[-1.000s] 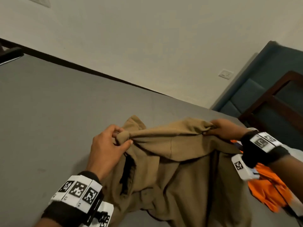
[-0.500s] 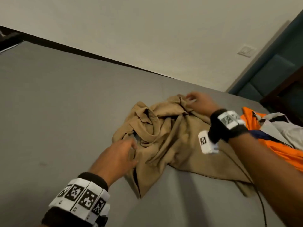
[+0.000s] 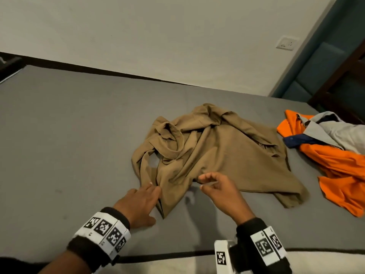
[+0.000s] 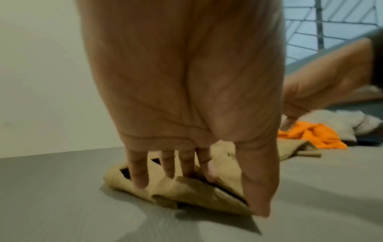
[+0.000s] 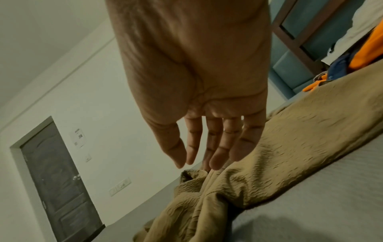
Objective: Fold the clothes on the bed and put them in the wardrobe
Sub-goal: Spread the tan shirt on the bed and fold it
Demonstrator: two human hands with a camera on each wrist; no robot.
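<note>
Grey bed [image 3: 69, 135] against a plain wall, with a socket up by the blue headboard. So a second ago both hands had the tan shirt [image 3: 217, 151] pinched up off the mattress by its top edge; now it's dropped flat-ish on the bed, still pretty rumpled, collar bunched toward the far left of it. Both hands have pulled back to the near hem.

Left hand [image 3: 138, 202] has its fingers straight, lying against the near-left corner of the shirt. In the left wrist view the fingertips [image 4: 140, 181] press down on the fabric, so that grip is open, just pinning. Right hand [image 3: 219, 190] hovers over the near edge, fingers loosely spread and relaxed, holding nothing. The right wrist view shows the same, palm open above the cloth.

My read: laying-out step is done, and next up is smoothing it flat or grabbing the hem before any real folding happens. The sleeves look tangled under the body, so that'll need sorting first.

Off to the right there's an orange garment [image 3: 335, 169] with a grey one [image 3: 339, 131] on top, both waiting. No wardrobe in sight.
</note>
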